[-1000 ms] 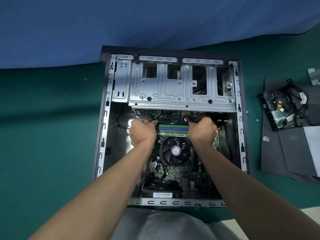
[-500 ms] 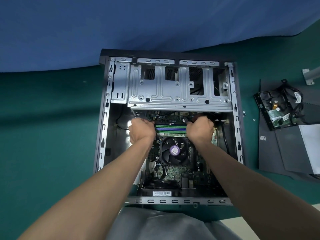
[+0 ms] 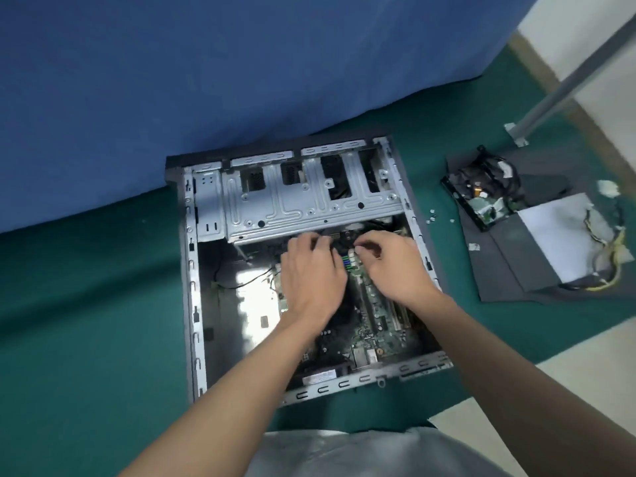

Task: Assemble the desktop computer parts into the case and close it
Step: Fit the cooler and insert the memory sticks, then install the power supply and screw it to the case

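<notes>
The open desktop case lies on its side on the green cover. A silver drive cage spans its far end, and the green motherboard shows below it. Both of my hands are inside, close together at the memory slots just under the cage. My left hand lies palm down, its fingers reaching forward to the cage's lower edge. My right hand has its fingers curled over a dark part at the slots; blur hides whether it grips anything. The cooler fan is hidden under my left hand.
To the right lie a dark side panel, a hard drive with black cables and a grey power supply with yellow wires. Loose screws sit beside the case. A metal pole and a blue cloth stand behind.
My hands left the two ends of the memory sticks and came together near the middle, the left one uncurling. The view swung, so the case now sits lower and tilted.
</notes>
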{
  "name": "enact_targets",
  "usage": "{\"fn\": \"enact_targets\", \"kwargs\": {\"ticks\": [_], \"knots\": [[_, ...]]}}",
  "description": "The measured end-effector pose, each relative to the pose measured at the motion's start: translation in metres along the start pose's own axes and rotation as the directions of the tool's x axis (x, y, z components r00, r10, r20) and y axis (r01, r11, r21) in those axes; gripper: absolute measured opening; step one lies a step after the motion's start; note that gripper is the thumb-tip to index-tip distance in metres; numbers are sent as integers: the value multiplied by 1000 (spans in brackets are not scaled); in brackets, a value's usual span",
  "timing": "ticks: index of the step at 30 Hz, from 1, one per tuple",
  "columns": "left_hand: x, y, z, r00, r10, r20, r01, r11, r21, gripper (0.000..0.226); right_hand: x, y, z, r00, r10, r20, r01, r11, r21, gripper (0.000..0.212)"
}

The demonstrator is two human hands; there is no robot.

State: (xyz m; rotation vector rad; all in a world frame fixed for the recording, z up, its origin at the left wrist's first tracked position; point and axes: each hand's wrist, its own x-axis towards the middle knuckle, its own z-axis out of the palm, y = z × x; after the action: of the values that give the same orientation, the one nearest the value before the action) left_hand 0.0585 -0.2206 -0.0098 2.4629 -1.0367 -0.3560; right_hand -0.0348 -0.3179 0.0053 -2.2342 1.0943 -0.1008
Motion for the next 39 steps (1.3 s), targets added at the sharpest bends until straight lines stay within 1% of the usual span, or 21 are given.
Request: {"fn": "enact_targets", "kwargs": {"ticks": [2,4,5,7,9,11,13,15,19,22,25,28,30,33,36,39], "knots": [[-2,20,-1,992,124,-18,-124,992,-16,29,-18,7,-23,983,-13,-181,26,997,66,13],[-5,43,0,972,232,-41,-234,972,-35,30,-34,21,-43,949,54,-312,-15,992,124,11],[-6,55,1,962,271,-44,-273,961,-52,31,-41,30,-53,933,101,-345,-54,988,141,10],[-8,78,4,954,301,2,-300,950,-84,34,-51,53,-67,914,189,-359,-138,977,164,10],[-10,97,11,951,298,85,-291,953,-84,42,-55,78,-79,905,251,-344,-208,965,159,11],[-14,111,22,945,277,177,-271,961,-58,55,-56,108,-92,901,289,-324,-268,957,108,17],[-15,122,34,941,219,258,-221,975,-19,67,-53,140,-106,897,324,-301,-332,943,27,31],[-16,132,46,946,146,290,-161,987,27,74,-49,174,-120,887,377,-268,-406,912,-62,47],[-15,156,69,971,23,239,-38,998,59,78,-36,235,-144,855,475,-209,-516,820,-246,84],[-15,168,83,985,-55,165,38,994,106,76,-22,267,-154,848,511,-140,-525,775,-351,102],[-16,169,91,991,-73,109,49,976,212,74,-4,284,-163,841,535,-83,-515,741,-431,123],[-18,168,95,995,-55,85,28,956,293,66,13,292,-170,815,578,33,-496,727,-474,141],[-18,169,96,996,-56,72,32,952,303,60,22,296,-174,812,577,88,-469,735,-490,145],[-18,169,97,997,-57,60,35,947,321,56,32,301,-176,834,539,116,-418,755,-505,145],[-18,169,98,997,-54,55,33,945,326,53,34,309,-178,867,488,99,-379,776,-504,143],[-18,168,99,998,-48,40,32,945,325,50,32,318,-177,908,416,55,-333,793,-510,135]]}}
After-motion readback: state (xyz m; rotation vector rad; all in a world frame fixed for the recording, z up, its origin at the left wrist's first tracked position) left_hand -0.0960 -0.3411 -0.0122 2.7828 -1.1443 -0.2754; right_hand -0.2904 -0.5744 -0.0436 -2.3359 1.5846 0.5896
